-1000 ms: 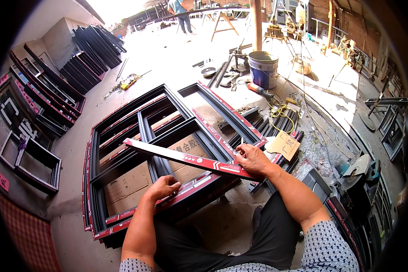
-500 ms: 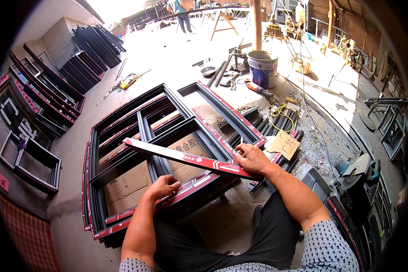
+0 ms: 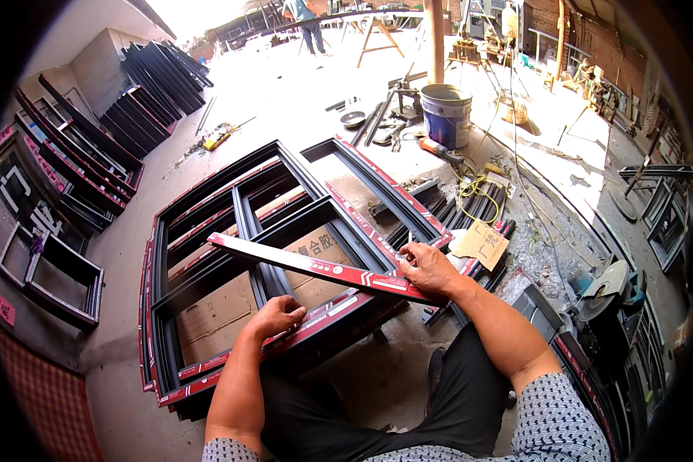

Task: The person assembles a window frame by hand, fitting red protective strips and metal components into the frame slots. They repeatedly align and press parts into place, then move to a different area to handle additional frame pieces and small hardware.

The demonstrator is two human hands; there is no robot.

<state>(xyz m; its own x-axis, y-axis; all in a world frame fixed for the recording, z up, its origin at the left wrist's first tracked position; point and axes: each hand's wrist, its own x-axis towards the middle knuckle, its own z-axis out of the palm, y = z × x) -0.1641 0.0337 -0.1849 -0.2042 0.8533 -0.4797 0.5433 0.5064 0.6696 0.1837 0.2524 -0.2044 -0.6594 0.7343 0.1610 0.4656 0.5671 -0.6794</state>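
My right hand (image 3: pixel 428 268) grips the near end of a long flat metal strip (image 3: pixel 300 264) covered in red protective film. The strip stretches leftward, lying across the stack of black window frames (image 3: pixel 239 215). My left hand (image 3: pixel 279 316) rests with curled fingers on the near rail of the top frame, which also carries red film. Brown cardboard (image 3: pixel 223 316) shows through the frame openings. I sit close behind the stack, dark trousers below my arms.
More black frames (image 3: pixel 77 154) lean against the left wall. A blue bucket (image 3: pixel 446 114), loose black profiles (image 3: pixel 470 208), yellow cable and a cardboard scrap (image 3: pixel 481 243) lie beyond the stack. A cut-off saw (image 3: pixel 604 281) stands at right. A person stands far off by trestles.
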